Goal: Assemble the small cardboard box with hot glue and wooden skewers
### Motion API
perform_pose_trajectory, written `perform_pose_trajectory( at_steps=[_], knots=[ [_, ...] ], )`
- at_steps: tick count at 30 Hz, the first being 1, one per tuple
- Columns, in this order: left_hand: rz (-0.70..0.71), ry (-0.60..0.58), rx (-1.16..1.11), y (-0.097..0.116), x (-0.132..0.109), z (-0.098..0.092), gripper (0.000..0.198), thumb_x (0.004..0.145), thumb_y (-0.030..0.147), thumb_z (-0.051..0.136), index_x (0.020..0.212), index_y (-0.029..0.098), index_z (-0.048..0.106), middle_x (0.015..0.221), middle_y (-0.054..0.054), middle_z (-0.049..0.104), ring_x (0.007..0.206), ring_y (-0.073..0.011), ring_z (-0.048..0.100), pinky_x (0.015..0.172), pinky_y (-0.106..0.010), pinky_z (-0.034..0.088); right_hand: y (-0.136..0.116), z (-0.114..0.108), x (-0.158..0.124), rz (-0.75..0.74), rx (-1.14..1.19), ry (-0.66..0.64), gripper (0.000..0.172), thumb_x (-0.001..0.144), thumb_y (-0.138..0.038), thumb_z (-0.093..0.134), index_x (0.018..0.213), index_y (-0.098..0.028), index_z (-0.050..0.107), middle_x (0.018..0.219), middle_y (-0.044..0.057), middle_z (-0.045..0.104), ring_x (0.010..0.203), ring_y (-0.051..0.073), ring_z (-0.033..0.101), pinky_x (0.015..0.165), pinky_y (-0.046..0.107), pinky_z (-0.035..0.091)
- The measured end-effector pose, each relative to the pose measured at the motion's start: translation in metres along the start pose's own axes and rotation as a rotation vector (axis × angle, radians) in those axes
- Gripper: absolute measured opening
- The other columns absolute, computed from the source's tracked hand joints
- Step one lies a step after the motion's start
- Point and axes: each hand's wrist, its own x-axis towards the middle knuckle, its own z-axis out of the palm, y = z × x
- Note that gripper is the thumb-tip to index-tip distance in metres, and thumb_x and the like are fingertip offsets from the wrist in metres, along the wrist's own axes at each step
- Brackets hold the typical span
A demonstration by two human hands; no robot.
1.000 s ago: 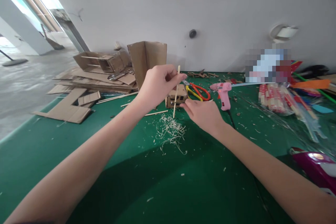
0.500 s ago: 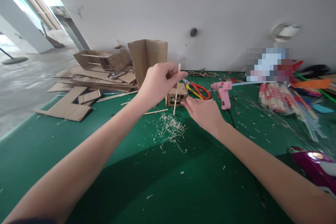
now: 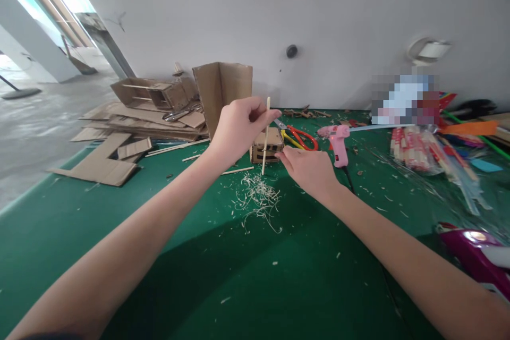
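Note:
My left hand (image 3: 245, 125) is closed in a pinch on a thin wooden stick (image 3: 265, 141), held nearly upright. The stick's lower end is just above a heap of curled pale shavings (image 3: 257, 195). To the right of the stick, my right hand (image 3: 308, 167) is closed, thumb and fingers pressed together near the lower half of the stick; what they hold is too small to make out. Behind the stick stands a small cardboard box (image 3: 274, 141) with dark slots in its front. Scissors (image 3: 303, 139) with red and yellow handles lie just beyond my right hand.
A pink glue gun (image 3: 339, 143) stands right of the scissors. Cardboard sheets (image 3: 107, 159), a cardboard frame (image 3: 137, 93) and a folded panel (image 3: 235, 82) are at the left and back. Bagged sticks (image 3: 414, 149) and a purple object (image 3: 474, 252) lie right on the green table (image 3: 191, 287).
The view has shifted slightly. My left hand still holds the stick upright, and my right hand stays beside it, now a touch apart from the stick.

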Motion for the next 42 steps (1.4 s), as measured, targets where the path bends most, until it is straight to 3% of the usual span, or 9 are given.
perform_pose_trajectory(
  at_steps=[4,9,12,18,24,29,33,37,42],
  knots=[
    [-0.025,0.002,-0.016,0.000,-0.001,0.002,0.031,0.085,0.033,0.063,0.060,0.017,0.055,0.058,0.001,0.061,0.053,-0.0096,0.046,0.053,-0.025,0.035,-0.007,0.004,-0.005,-0.084,-0.041,-0.155,0.048,0.101,-0.043,0.029,0.082,-0.017,0.065,0.061,0.005,0.068,0.050,0.015,0.057,0.049,0.029,0.012],
    [-0.041,0.026,-0.024,0.002,-0.001,0.002,0.031,0.082,0.033,0.067,0.058,0.017,0.055,0.054,0.002,0.059,0.051,-0.0091,0.046,0.052,-0.025,0.035,-0.009,-0.003,-0.002,-0.030,-0.062,-0.060,0.053,0.102,-0.044,0.021,0.086,-0.017,0.065,0.063,0.006,0.068,0.054,0.016,0.060,0.048,0.029,0.014],
    [-0.046,0.030,-0.033,0.001,0.000,0.003,0.030,0.081,0.032,0.068,0.058,0.017,0.055,0.052,0.002,0.058,0.050,-0.0091,0.046,0.052,-0.025,0.035,-0.011,-0.005,-0.001,-0.002,-0.071,-0.069,0.052,0.102,-0.043,0.022,0.087,-0.017,0.064,0.062,0.007,0.067,0.055,0.017,0.061,0.048,0.029,0.015],
    [-0.052,0.040,-0.038,0.000,0.002,0.006,0.031,0.081,0.034,0.068,0.059,0.018,0.055,0.054,0.002,0.058,0.051,-0.0093,0.046,0.052,-0.025,0.035,-0.018,0.004,-0.005,-0.058,-0.058,-0.271,0.046,0.101,-0.039,0.030,0.083,-0.015,0.065,0.062,0.008,0.068,0.052,0.019,0.061,0.048,0.029,0.015],
    [-0.025,0.040,-0.029,0.003,0.001,0.008,0.031,0.081,0.033,0.069,0.059,0.018,0.054,0.053,0.003,0.053,0.051,-0.0088,0.042,0.052,-0.025,0.033,-0.013,-0.002,0.001,0.025,-0.065,-0.083,0.055,0.102,-0.044,0.018,0.094,-0.016,0.066,0.065,0.009,0.067,0.056,0.018,0.061,0.050,0.030,0.015],
    [-0.040,0.042,-0.035,0.003,0.001,0.008,0.031,0.082,0.032,0.068,0.059,0.018,0.053,0.053,0.003,0.054,0.052,-0.0090,0.043,0.052,-0.025,0.034,-0.017,0.004,0.000,-0.044,-0.056,-0.257,0.044,0.100,-0.039,0.031,0.088,-0.016,0.066,0.063,0.008,0.067,0.052,0.017,0.058,0.050,0.029,0.016],
    [-0.027,0.027,-0.035,0.001,0.001,0.008,0.030,0.083,0.031,0.067,0.058,0.018,0.055,0.053,0.003,0.053,0.051,-0.0091,0.042,0.052,-0.026,0.033,-0.015,0.007,-0.003,-0.004,-0.021,-0.104,0.053,0.101,-0.042,0.022,0.088,-0.016,0.065,0.064,0.008,0.067,0.052,0.016,0.056,0.049,0.029,0.014],
    [0.013,-0.018,0.007,-0.006,0.002,0.007,0.028,0.083,0.029,0.065,0.058,0.018,0.057,0.056,0.002,0.055,0.053,-0.0097,0.042,0.053,-0.026,0.034,-0.003,0.012,-0.007,-0.020,0.041,0.042,0.042,0.101,-0.036,0.024,0.111,-0.018,0.062,0.076,0.005,0.071,0.055,0.015,0.056,0.048,0.029,0.015],
    [0.006,-0.106,-0.055,-0.012,0.003,0.003,0.022,0.084,0.023,0.059,0.063,0.017,0.064,0.078,-0.002,0.071,0.062,-0.0106,0.055,0.060,-0.025,0.041,0.006,0.024,-0.011,-0.162,0.129,0.173,0.029,0.098,-0.021,0.035,0.109,-0.017,0.062,0.094,0.007,0.070,0.083,0.018,0.060,0.059,0.027,0.035]
  ],
)
